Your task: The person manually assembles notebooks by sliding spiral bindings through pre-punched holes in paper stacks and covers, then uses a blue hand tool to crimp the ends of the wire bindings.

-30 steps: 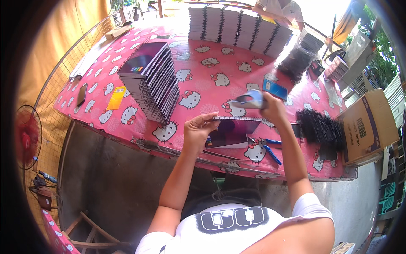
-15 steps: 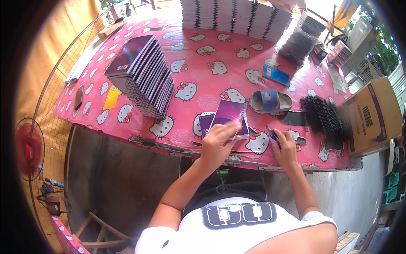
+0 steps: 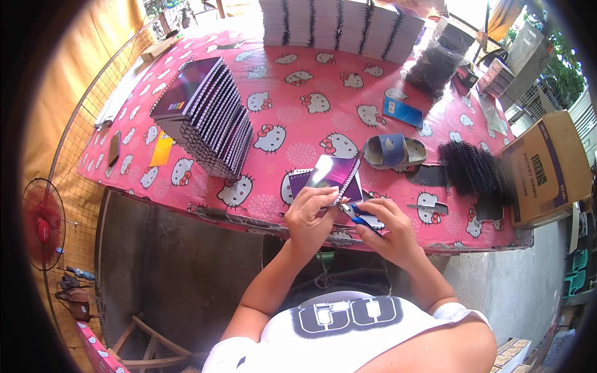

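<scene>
My left hand (image 3: 309, 214) grips the lower end of a purple spiral notebook (image 3: 331, 169), tilted up near the table's front edge. In my right hand (image 3: 395, 233) is a pair of blue-handled pliers (image 3: 367, 225), their jaws at the lower end of the notebook's coil binding (image 3: 350, 177). Whether the jaws close on the wire is too small to tell. Under the held notebook lies another purple notebook (image 3: 297, 181), partly hidden. A tall stack of purple spiral notebooks (image 3: 221, 121) stands to the left of my hands.
A blue slipper (image 3: 393, 151) lies beyond my right hand. Further right are black coils (image 3: 471, 168) and a cardboard box (image 3: 544, 171). A flat strip (image 3: 428, 208), a blue notepad (image 3: 403, 112) and a yellow card (image 3: 161, 150) rest on the pink tablecloth (image 3: 280, 105). Thick bound stacks (image 3: 339, 28) line the back.
My right hand has moved left with the pliers, from beside the notebook to its coil's lower end. The notebook has tilted up in my left hand, which has shifted slightly left.
</scene>
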Available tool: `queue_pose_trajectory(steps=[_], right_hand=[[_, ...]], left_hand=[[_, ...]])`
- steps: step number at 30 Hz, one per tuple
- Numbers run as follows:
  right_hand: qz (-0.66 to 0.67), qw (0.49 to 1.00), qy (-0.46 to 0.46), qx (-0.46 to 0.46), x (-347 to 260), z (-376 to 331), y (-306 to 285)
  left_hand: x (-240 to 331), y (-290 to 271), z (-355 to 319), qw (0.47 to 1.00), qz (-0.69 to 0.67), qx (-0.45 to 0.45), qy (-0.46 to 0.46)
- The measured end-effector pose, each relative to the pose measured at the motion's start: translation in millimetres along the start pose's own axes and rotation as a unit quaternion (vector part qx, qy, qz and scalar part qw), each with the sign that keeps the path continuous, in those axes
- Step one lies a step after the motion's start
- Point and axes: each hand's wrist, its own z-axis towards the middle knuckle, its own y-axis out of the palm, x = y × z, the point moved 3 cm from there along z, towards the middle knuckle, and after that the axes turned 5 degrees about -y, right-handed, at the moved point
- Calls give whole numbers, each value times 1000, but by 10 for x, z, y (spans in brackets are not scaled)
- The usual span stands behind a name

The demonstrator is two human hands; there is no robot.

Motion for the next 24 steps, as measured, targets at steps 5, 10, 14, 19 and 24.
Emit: queue_pose_trajectory(steps=[5,10,14,19,24], right_hand=[[493,826,265,-71,269,-100,127],[-93,992,72,36,576,-137,-242],[-480,875,-23,59,729,-148,-478],[-161,922,-350,-44,-385,790,225],[73,909,-399,95,-981,1976,346]], left_hand=[[30,-46,69,997,10,-8,80],[48,-201,255,994,31,38,93],[223,-335,514,991,66,10,116],[506,-517,475,987,111,-69,96],[374,-1319,754,951,210,221,57]])
